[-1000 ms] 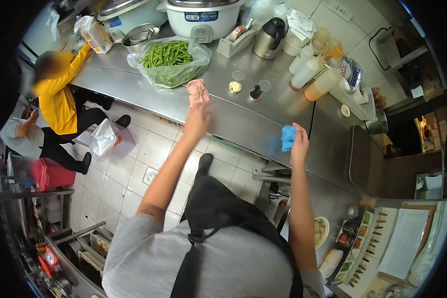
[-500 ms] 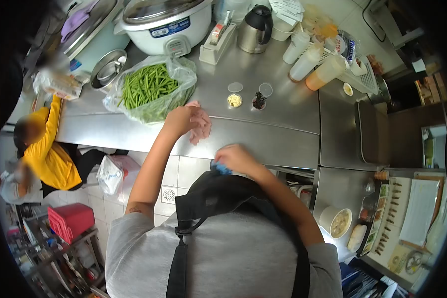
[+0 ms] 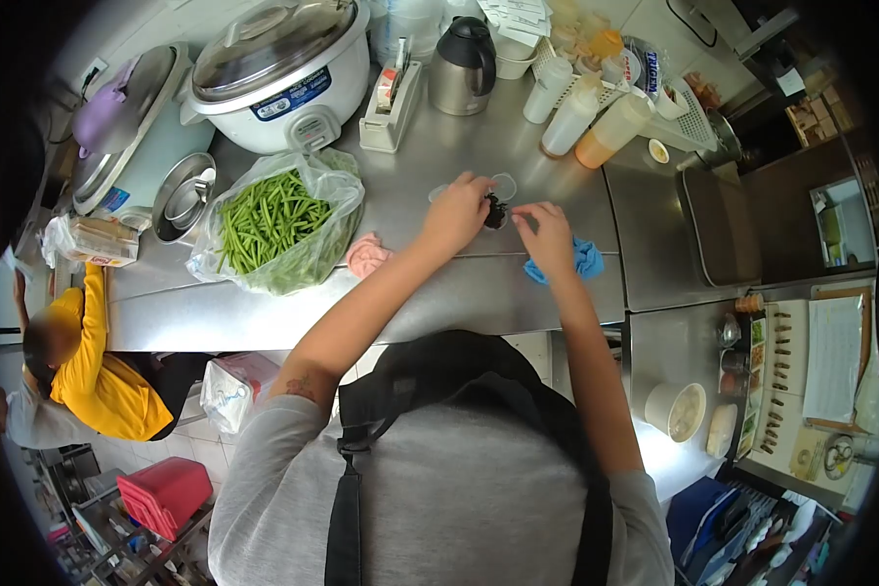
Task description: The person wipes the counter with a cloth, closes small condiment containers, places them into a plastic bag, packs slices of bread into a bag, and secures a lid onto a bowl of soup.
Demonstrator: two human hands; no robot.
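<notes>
A: What's nearest?

B: The smooth steel counter's edge (image 3: 435, 305), then two rumpled cloths: the blue cloth (image 3: 590, 258) to the near right of the small cup (image 3: 496, 217), the pink cloth (image 3: 367, 256) to its left.

A: And the hands?

B: Both are at that round cup, which holds dark, crinkly bits. The left hand (image 3: 456, 213) arches over its left side; the right hand (image 3: 547, 237) bends its fingers by its right. I can't tell whether either grips it.

A: Around them?

B: Well left of the cup, a filmy plastic bag (image 3: 347, 217) bulges with slender green beans (image 3: 273, 220). Just beyond the cup lies a clear, flat disc (image 3: 503, 185). Farther beyond stands a rounded metal jug (image 3: 459, 83).
</notes>
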